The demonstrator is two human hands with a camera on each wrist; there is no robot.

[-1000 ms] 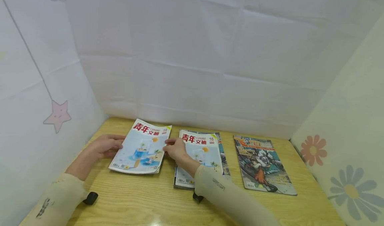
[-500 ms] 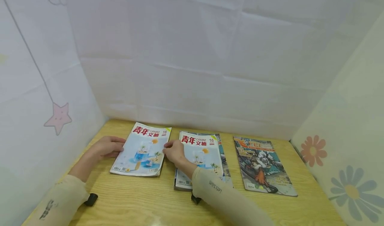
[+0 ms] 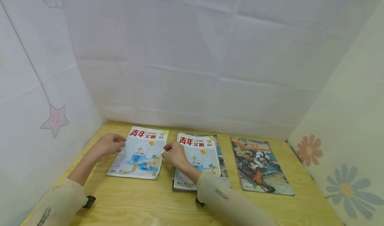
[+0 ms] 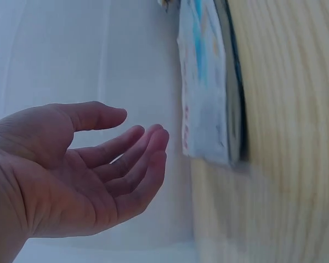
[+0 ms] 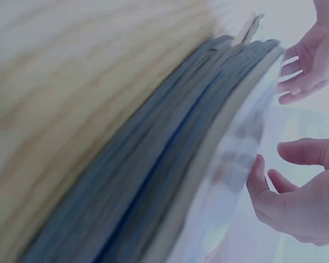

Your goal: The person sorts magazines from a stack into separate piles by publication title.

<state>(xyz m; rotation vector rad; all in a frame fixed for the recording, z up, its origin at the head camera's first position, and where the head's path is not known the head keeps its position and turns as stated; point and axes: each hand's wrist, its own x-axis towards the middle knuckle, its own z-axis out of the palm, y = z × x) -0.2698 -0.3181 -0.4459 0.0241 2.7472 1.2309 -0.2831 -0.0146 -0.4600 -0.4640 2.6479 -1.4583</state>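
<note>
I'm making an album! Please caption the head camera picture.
Left hand and right hand flank a beachy magazine; a magazine pile and dark magazine lie further right.

Left hand (image 3: 109,145), fingers loosely curved, hovers left of the leftmost magazine (image 3: 139,154); right hand (image 3: 176,155), thumb parted, right of it.

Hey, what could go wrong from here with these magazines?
The right hand extends over the white rectangular paper magazine topping the middle magazine stack, so the beige fabric sleeve might nudge it askew. Beneath it, a dark illustrated paper magazine juts out rightward, so that uneven stack could slide if bumped.
</note>
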